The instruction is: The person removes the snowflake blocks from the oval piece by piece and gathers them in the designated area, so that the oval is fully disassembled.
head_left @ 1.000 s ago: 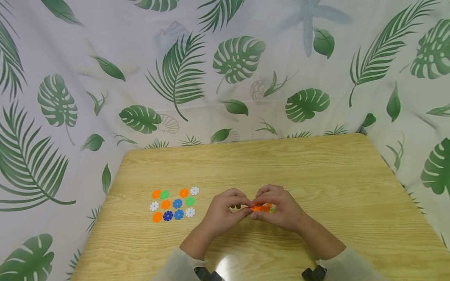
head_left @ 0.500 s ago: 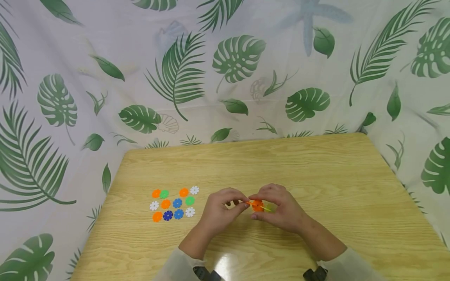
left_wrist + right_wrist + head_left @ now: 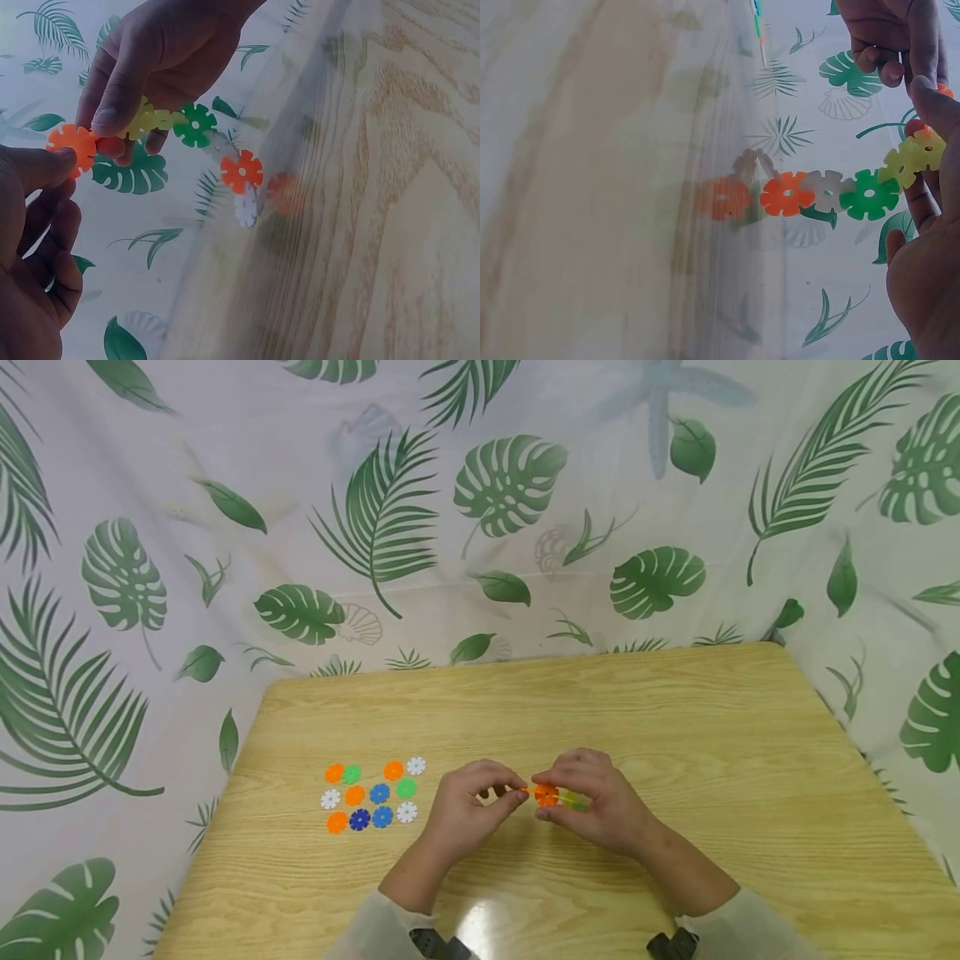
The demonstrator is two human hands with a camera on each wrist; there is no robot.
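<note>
Over the table, my left hand (image 3: pixel 474 802) pinches an orange notched plastic disc (image 3: pixel 73 147) between thumb and fingers. My right hand (image 3: pixel 603 797) grips a chain of interlocked notched discs close by. In the left wrist view the chain runs through a yellow disc (image 3: pixel 141 122), a green disc (image 3: pixel 195 125), an orange disc (image 3: pixel 241 172) and a white disc (image 3: pixel 246 208) at its hanging end. The right wrist view shows a greyish-white disc (image 3: pixel 826 190) between green and orange. Between the two hands another orange disc (image 3: pixel 547 795) faces up, at my right fingertips.
Left on the wooden table (image 3: pixel 525 718) lie loose notched discs in rough rows, among them a dark blue disc (image 3: pixel 360 819), a green disc (image 3: pixel 406 788) and a white disc (image 3: pixel 416 766). A leaf-print cloth (image 3: pixel 495 560) hangs behind the table's far edge.
The fingertips of both hands, close together a second ago, have parted slightly, my left moving a little leftward. The orange disc between them has turned to face up, and the chain has shifted.
</note>
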